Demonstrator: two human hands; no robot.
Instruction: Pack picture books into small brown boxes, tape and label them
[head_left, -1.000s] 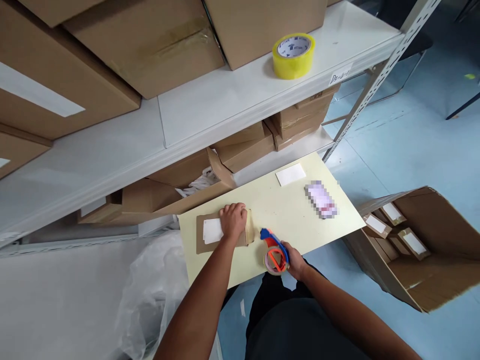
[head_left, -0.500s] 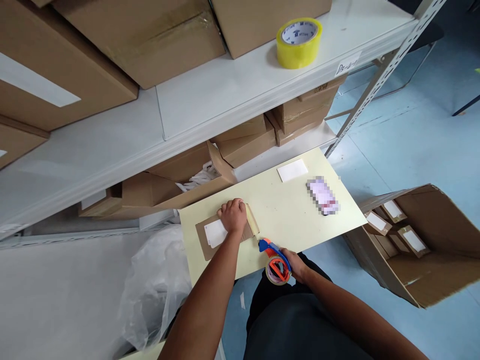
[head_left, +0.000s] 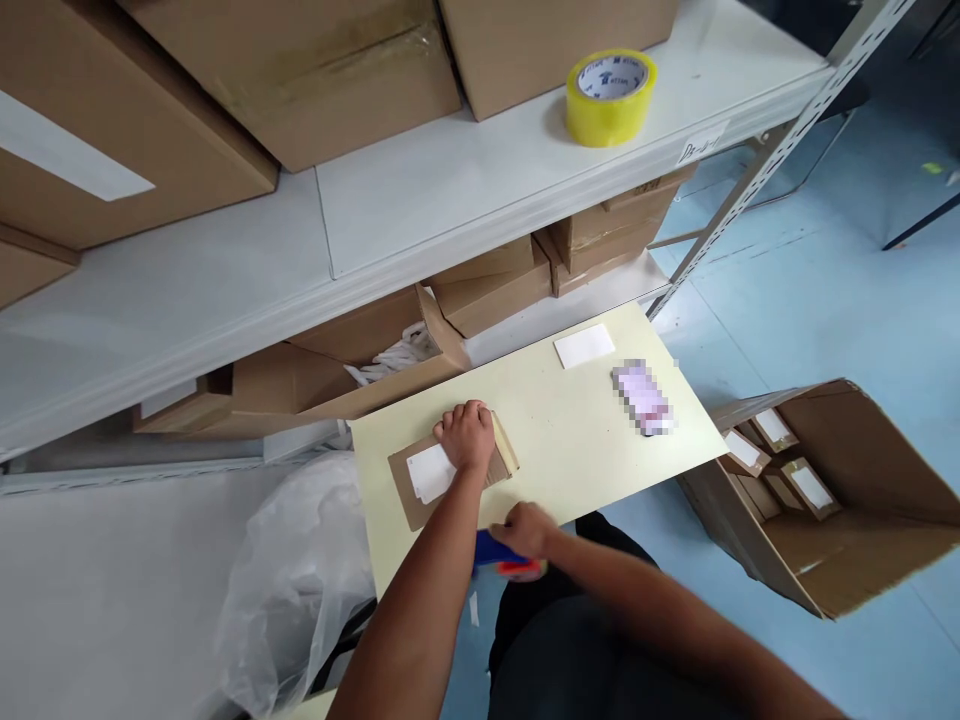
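My left hand [head_left: 466,436] presses down with curled fingers on a flat brown cardboard box [head_left: 402,480] lying on the table. A white label [head_left: 430,472] is stuck on the box, partly covered by my wrist. Along its right end runs a strip of shiny tape [head_left: 506,445]. My right hand [head_left: 527,530] is closed around a blue tape dispenser [head_left: 491,549], just off the table's near edge. The dispenser is blurred by motion, and its orange part shows below my fingers.
The pale yellow table [head_left: 566,430] also bears a white card [head_left: 585,346] and a blurred-out phone [head_left: 641,398]. A yellow tape roll [head_left: 610,100] sits on the shelf [head_left: 450,200]. At right stands an open carton [head_left: 892,500] with several small boxes; a plastic bag [head_left: 300,580] hangs at left.
My right hand has swung left and nearer to me with the tape dispenser, away from the box's taped end. My left hand stays on the box.
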